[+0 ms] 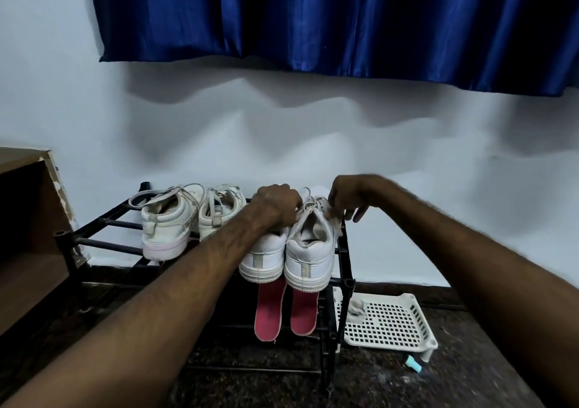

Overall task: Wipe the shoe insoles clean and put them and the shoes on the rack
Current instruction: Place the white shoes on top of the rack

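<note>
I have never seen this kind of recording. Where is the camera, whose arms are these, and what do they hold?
There is no machine: a person wears one wide camera on the head, so you see their own arms. The left hand and the right hand pinch the laces of the rightmost white shoe. It stands beside its partner and another pair on top of a black rack. Two pink insoles rest on a lower tier. A white basket sits on the floor to the right.
</note>
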{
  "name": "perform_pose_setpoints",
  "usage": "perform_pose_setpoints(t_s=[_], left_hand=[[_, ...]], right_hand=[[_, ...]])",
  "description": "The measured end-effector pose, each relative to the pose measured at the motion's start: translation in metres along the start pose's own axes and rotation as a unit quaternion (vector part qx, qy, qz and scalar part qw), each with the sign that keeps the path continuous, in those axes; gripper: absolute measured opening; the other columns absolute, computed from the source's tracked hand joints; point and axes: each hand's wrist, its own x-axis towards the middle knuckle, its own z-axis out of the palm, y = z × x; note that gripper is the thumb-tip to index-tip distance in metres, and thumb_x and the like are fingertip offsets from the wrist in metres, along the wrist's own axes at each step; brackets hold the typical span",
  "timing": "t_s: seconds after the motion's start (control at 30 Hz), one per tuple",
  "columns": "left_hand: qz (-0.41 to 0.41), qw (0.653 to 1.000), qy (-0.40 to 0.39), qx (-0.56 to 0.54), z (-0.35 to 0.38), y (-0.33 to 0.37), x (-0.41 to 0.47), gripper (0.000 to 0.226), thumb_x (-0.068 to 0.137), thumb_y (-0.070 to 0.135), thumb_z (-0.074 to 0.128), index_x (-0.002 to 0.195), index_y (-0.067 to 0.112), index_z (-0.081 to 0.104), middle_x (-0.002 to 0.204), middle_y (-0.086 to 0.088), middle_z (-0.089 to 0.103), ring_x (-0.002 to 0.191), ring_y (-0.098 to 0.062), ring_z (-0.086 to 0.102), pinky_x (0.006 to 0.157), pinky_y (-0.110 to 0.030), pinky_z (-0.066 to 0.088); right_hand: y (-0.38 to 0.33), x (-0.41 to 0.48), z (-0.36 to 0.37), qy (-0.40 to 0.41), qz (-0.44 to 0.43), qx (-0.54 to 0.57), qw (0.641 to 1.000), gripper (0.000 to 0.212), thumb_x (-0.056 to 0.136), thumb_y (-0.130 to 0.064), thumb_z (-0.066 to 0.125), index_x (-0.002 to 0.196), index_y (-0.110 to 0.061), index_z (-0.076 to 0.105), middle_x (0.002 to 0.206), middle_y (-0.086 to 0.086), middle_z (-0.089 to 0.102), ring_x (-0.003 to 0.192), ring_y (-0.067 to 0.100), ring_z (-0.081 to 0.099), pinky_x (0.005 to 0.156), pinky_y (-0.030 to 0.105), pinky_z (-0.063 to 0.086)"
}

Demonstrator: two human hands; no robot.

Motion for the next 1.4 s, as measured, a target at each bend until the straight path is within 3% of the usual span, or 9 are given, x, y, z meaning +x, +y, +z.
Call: perform_pose_setpoints(t_s=[0.2, 0.33, 0.47, 0.67, 0.9, 1.0, 1.17, 1.27, 1.4], left_hand=[[-0.004, 0.999, -0.018, -0.026, -0.004, 0.001, 0.007, 0.032, 0.084, 0.032, 0.064, 0.114, 0.021, 0.065, 0.126, -0.009, 0.048, 0.123, -0.028, 0.042, 0.096, -0.044, 0.046], [0.000, 0.980, -0.060, -0.190, -0.006, -0.005, 0.008, 0.034, 0.072, 0.035, 0.064, 0.098, 0.013, 0.068, 0.105, -0.010, 0.069, 0.105, -0.030, 0.060, 0.088, -0.039, 0.051], [-0.034, 0.969, 0.005, -0.246, -0.002, -0.008, 0.010, 0.013, 0.084, 0.018, 0.068, 0.092, 0.022, 0.058, 0.100, -0.004, 0.069, 0.096, -0.024, 0.062, 0.088, -0.037, 0.051], [-0.033, 0.881, -0.032, -0.471, -0.033, -0.007, 0.000, 0.020, 0.092, 0.009, 0.065, 0.109, 0.005, 0.054, 0.074, -0.008, 0.070, 0.040, -0.011, 0.044, 0.040, -0.016, 0.035], [0.069, 0.894, -0.257, -0.360, -0.076, -0.012, -0.024, 0.031, 0.096, 0.018, 0.062, 0.125, 0.011, 0.056, 0.101, -0.008, 0.076, 0.045, -0.014, 0.050, 0.054, -0.023, 0.048], [0.058, 0.917, -0.195, -0.344, -0.086, -0.023, -0.027, 0.032, 0.094, 0.022, 0.064, 0.125, 0.020, 0.055, 0.092, -0.009, 0.077, 0.039, -0.015, 0.045, 0.049, -0.023, 0.044], [0.000, 0.953, 0.064, -0.296, -0.073, -0.063, -0.018, 0.013, 0.092, 0.025, 0.067, 0.102, 0.018, 0.070, 0.074, 0.001, 0.076, 0.048, -0.018, 0.062, 0.060, -0.031, 0.051], [-0.061, 0.978, -0.029, -0.199, -0.050, -0.067, -0.012, 0.049, 0.079, 0.040, 0.079, 0.117, 0.014, 0.062, 0.099, -0.002, 0.073, 0.066, -0.018, 0.064, 0.072, -0.032, 0.055], [-0.104, 0.980, -0.100, -0.135, -0.026, -0.061, -0.012, 0.071, 0.071, 0.040, 0.085, 0.127, 0.010, 0.054, 0.114, -0.011, 0.065, 0.083, -0.027, 0.067, 0.052, -0.027, 0.051]], right_hand=[[-0.007, -0.004, -0.005, -0.048, -0.027, 0.231, 0.971, 0.018, 0.091, -0.017, 0.068, 0.079, -0.004, 0.067, 0.074, 0.006, 0.069, 0.048, 0.006, 0.057, 0.057, 0.020, 0.058], [-0.007, -0.002, 0.006, -0.067, -0.028, 0.256, 0.964, 0.016, 0.094, -0.006, 0.062, 0.080, 0.000, 0.066, 0.071, 0.008, 0.072, 0.053, 0.008, 0.065, 0.068, 0.024, 0.060], [-0.015, -0.007, 0.007, -0.073, -0.026, 0.210, 0.975, 0.015, 0.091, -0.005, 0.065, 0.078, 0.002, 0.063, 0.060, 0.006, 0.071, 0.052, 0.007, 0.067, 0.062, 0.020, 0.059], [-0.018, -0.012, 0.002, -0.068, -0.024, 0.087, 0.994, 0.009, 0.086, -0.009, 0.072, 0.085, -0.001, 0.068, 0.058, -0.002, 0.069, 0.062, 0.008, 0.060, 0.058, 0.019, 0.058], [-0.012, -0.021, -0.015, -0.039, -0.021, -0.008, 0.999, 0.013, 0.090, -0.011, 0.070, 0.102, -0.010, 0.073, 0.070, -0.002, 0.074, 0.052, 0.008, 0.057, 0.051, 0.019, 0.053], [-0.011, -0.028, -0.021, -0.002, -0.015, -0.058, 0.998, 0.014, 0.091, -0.022, 0.069, 0.096, -0.010, 0.075, 0.075, 0.000, 0.075, 0.053, 0.008, 0.058, 0.052, 0.019, 0.052], [-0.020, -0.008, -0.012, 0.226, -0.103, -0.092, 0.964, 0.013, 0.087, -0.022, 0.068, 0.093, -0.014, 0.077, 0.085, 0.003, 0.076, 0.080, 0.019, 0.071, 0.077, 0.030, 0.058], [-0.036, 0.006, 0.005, 0.215, -0.175, -0.071, 0.958, 0.027, 0.095, -0.018, 0.059, 0.120, -0.014, 0.068, 0.118, 0.008, 0.069, 0.110, 0.023, 0.062, 0.096, 0.028, 0.045], [-0.052, 0.026, 0.022, 0.169, -0.151, -0.100, 0.969, 0.036, 0.100, -0.016, 0.046, 0.133, -0.013, 0.058, 0.135, 0.011, 0.058, 0.126, 0.028, 0.051, 0.102, 0.031, 0.040]])
